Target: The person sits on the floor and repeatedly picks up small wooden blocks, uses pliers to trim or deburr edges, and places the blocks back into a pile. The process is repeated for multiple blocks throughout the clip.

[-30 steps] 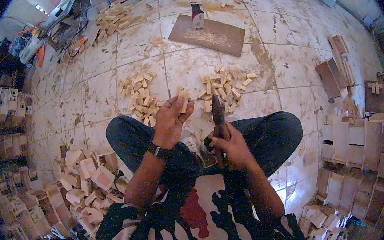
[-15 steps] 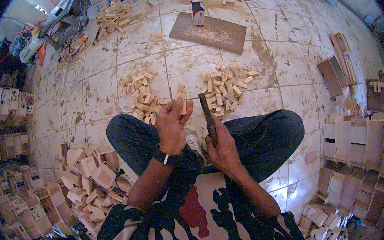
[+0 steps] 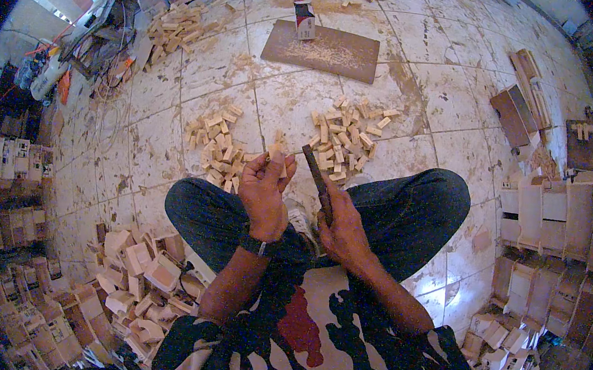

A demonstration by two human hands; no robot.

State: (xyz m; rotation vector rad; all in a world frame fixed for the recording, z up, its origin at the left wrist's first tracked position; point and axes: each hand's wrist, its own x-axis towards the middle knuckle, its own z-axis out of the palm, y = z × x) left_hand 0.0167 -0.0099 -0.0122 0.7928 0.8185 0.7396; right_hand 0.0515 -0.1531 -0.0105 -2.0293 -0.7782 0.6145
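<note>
My left hand (image 3: 264,199), with a dark band on its wrist, is closed and pinches a small pale wooden block (image 3: 283,163) between thumb and fingers. The fingers hide part of that block. Just to the right, my right hand (image 3: 347,229) wraps round the lower end of a dark, flat, file-like tool (image 3: 315,173). Its free end points up and to the left, beside the block and apart from it. Beyond the hands lie two loose heaps of small wooden blocks, a left heap (image 3: 221,149) and a right heap (image 3: 346,134).
A brown board (image 3: 340,58) strewn with shavings bears a small box (image 3: 304,21) on the tiled floor. Wood offcuts (image 3: 144,273) are piled by my left knee. Stacked wooden pieces (image 3: 549,214) line the right side. More blocks (image 3: 176,25) lie at the far left.
My left hand has turned at the wrist and shifted slightly left with the block. The tool's free end has swung a little to the left.
</note>
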